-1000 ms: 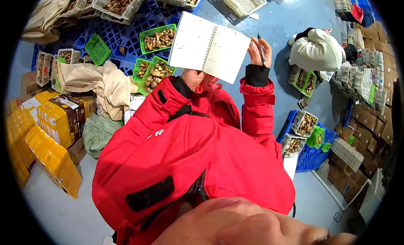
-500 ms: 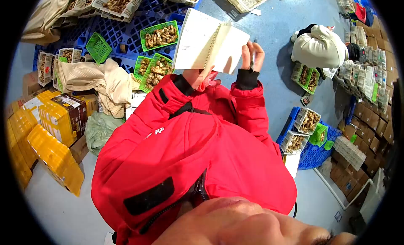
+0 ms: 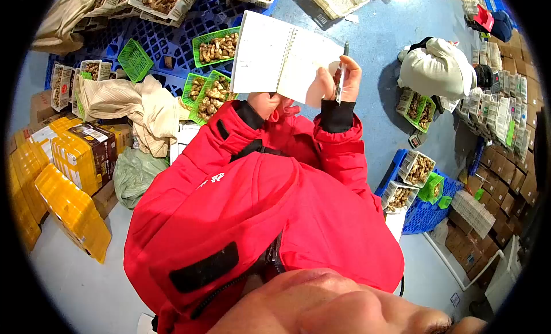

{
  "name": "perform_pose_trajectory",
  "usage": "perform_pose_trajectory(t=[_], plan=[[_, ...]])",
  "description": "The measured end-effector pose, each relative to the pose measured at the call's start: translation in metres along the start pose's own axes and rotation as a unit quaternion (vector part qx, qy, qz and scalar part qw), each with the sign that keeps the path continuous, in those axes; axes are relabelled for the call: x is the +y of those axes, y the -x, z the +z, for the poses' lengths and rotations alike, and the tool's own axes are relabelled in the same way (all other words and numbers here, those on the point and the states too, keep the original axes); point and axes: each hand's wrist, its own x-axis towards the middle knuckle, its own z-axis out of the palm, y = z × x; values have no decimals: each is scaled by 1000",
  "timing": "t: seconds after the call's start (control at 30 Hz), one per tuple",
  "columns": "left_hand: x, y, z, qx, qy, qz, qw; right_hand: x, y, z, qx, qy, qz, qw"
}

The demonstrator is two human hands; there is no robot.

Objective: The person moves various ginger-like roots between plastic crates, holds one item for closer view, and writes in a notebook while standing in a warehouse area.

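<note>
A spiral-bound notebook [image 3: 261, 55] lies open in front of my red jacket, with faint writing on its left page. At its lower edge my left hand [image 3: 266, 104] is closed on the notebook, its fingers partly hidden underneath. My right hand [image 3: 349, 78], at the right page's outer edge, is closed around a pen [image 3: 342, 70] that points up and down. The thumb of that hand lies over or against the right page, casting a shadow; whether it presses the paper I cannot tell.
Green baskets [image 3: 217, 47] and white baskets [image 3: 163, 2] of mushroom-like produce stand on blue pallets [image 3: 155, 38] at left. Yellow-taped boxes [image 3: 74, 162] are at far left. Another person [image 3: 436, 69] bends over baskets at right. A smaller blue pallet [image 3: 427, 216] holds more baskets.
The right page, raised and curled before, now lies flatter and the notebook is spread wider. My right hand has turned, so the pen shows more fully.
</note>
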Motion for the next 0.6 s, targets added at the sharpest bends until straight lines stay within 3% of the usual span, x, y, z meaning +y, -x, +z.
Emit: perform_pose_trajectory(t=[0.03, 0.07, 0.13, 0.2, 0.33, 0.43, 0.47, 0.57, 0.6], plan=[[4, -1, -1, 15, -20, 58, 998, 8, -1, -5, 5, -4, -9, 1000], [4, 4, 4, -19, 184, -116, 976, 14, -5, -6, 12, 32, -23, 999], [1, 5, 6, -37, 224, -111, 968, 21, -1, -8, 11, -16, 13, 1000], [6, 0, 5, -43, 240, -103, 964, 25, -2, -10, 12, -42, 46, 998], [11, 1, 4, -55, 244, -131, 959, 30, 0, -8, 59, 2, 9, 998], [3, 3, 3, -79, 240, -162, 954, 55, 1, -25, 17, -1, 82, 996], [3, 3, 2, -88, 231, -156, 956, 36, 2, -20, 9, -137, 195, 971], [7, -1, -2, -116, 198, -112, 967, 24, 5, -18, 3, -182, 219, 959], [2, 3, -1, -129, 295, -150, 935, 22, 5, -17, 10, -189, 211, 959]])
